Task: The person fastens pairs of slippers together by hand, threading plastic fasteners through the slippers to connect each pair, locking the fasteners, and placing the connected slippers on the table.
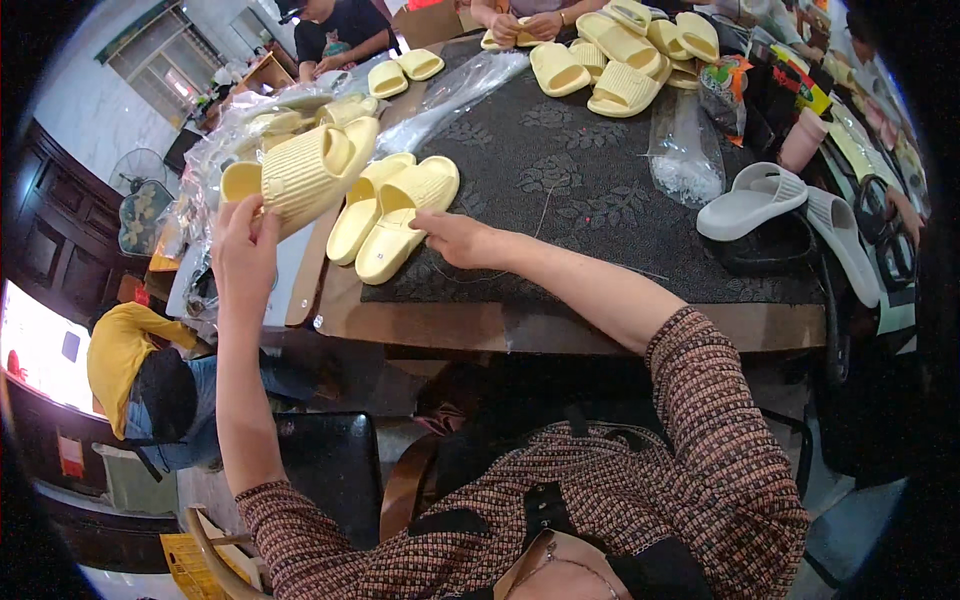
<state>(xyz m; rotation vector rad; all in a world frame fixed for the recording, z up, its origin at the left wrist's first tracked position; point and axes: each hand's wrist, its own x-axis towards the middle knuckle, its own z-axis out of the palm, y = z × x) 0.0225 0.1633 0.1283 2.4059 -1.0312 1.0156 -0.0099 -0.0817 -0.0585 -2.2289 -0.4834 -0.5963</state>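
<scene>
My left hand (246, 245) is raised at the table's left corner, thumb and fingers closed on a pale yellow slipper (310, 180) with a ribbed strap. The held slipper is tilted, its far end up to the right. On the table just right of it lies a pair of matching yellow slippers side by side. My right hand (460, 238) reaches in from the right and pinches the edge of the nearer slipper (385, 252) of that pair; its fingertips are partly hidden. The other slipper (350, 226) rests against its left side.
Clear plastic bags (450, 100) lie at the back left, some with slippers inside. A heap of yellow slippers (625, 60) sits at the far side, near a co-worker's hands (525, 28). Grey slippers (755, 200) and a pink bottle (803, 140) stand right. A dark patterned mat (590, 230) covers the table.
</scene>
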